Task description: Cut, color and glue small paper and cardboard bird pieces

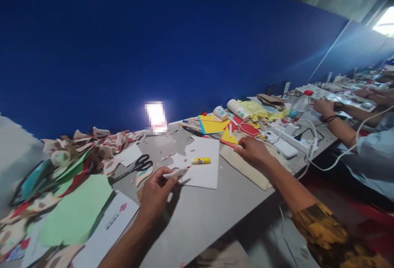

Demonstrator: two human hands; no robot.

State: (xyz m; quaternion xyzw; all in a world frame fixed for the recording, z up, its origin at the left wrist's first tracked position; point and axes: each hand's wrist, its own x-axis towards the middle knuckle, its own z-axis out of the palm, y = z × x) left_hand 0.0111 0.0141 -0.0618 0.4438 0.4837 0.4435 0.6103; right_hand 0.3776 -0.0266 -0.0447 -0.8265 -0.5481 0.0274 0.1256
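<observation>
My left hand [158,188] is closed in a pinch on a small cut piece of white paper [176,174], tilted above the table. Just behind that hand, a yellow glue stick [201,161] lies on a white sheet [205,177] with a jagged cut edge. My right hand [254,152] reaches over a cream cloth [246,169], fingers bent together at the end of a thin red strip [228,143] beside a small yellow paper piece [229,135]. Its fingertips partly hide what they grip. Black-handled scissors [135,167] lie left of my left hand.
Cut-out pieces [106,143] and green paper [76,212] heap up at left. A lit, blurred-out screen [156,117] stands against the blue wall [123,46]. Right are a power strip [291,138], cables, a bottle [300,106] and a co-worker's hand [324,107].
</observation>
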